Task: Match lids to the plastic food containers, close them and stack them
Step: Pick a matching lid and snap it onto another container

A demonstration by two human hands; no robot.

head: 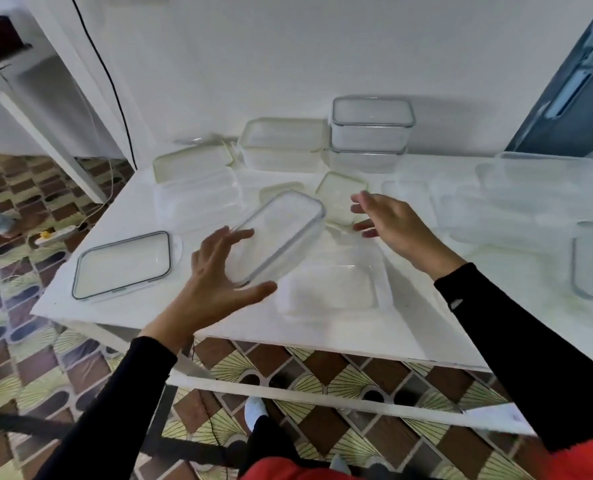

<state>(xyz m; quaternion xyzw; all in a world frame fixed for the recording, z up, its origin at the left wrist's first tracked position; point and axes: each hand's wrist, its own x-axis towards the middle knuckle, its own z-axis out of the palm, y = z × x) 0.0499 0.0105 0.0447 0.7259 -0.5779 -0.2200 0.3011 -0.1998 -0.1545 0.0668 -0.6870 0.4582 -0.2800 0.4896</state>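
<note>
Containers of clear plastic lie spread over the white surface (322, 327), some closed, some bare, with loose lids among them. Near the middle, a closed container (281, 233) with a grey-rimmed lid sits tilted, its near end raised. The left hand (215, 282) cups that near end, fingers (239, 233) spread apart along its side and thumb under the corner; whether it grips or only touches cannot be told through the blur. The right hand (395, 230) hovers just beyond its far end, fingers apart and holding nothing. Below the tilted one, by the near edge, rests an open container (333, 289). A grey-rimmed lid (123, 263) lies flat at the near left corner. Beyond the right hand lies a small green-rimmed lid (340, 195). Against the far edge stand two closed containers stacked (369, 133), with a larger closed one (281, 143) just left of them. More clear pieces crowd the right side, too blurred to sort. Black sleeves cover both forearms.
</note>
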